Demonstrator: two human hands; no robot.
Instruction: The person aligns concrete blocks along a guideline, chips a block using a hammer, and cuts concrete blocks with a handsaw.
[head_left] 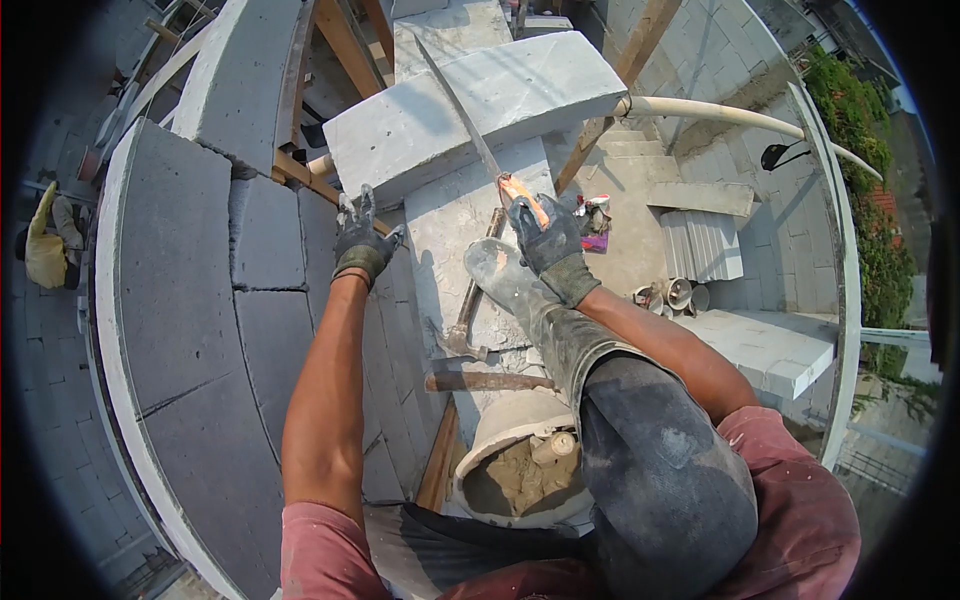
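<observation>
Handsaw (472, 130) gripped in the gloved right hand (548, 245), whose fingers are wrapped around its orange-and-pale handle (522, 192). Its long axis slants forward and leftward from those fingers, the tip pointing away from the person, and its narrow blade passes over a thick pale block (560, 80) lying crosswise ahead of both hands' fingers. The gloved left hand (366, 238) grasps nothing, its fingers spread at the block's near left end; whether they touch it, I cannot tell. Just right of the right fingers is a crumpled packet (595, 222), partly magenta, its print too small to read. Between the hands, nearer the person than the fingers, lies a hammer (466, 330); nearer still stands a bucket (468, 470) holding grey-brown mix (515, 480).
</observation>
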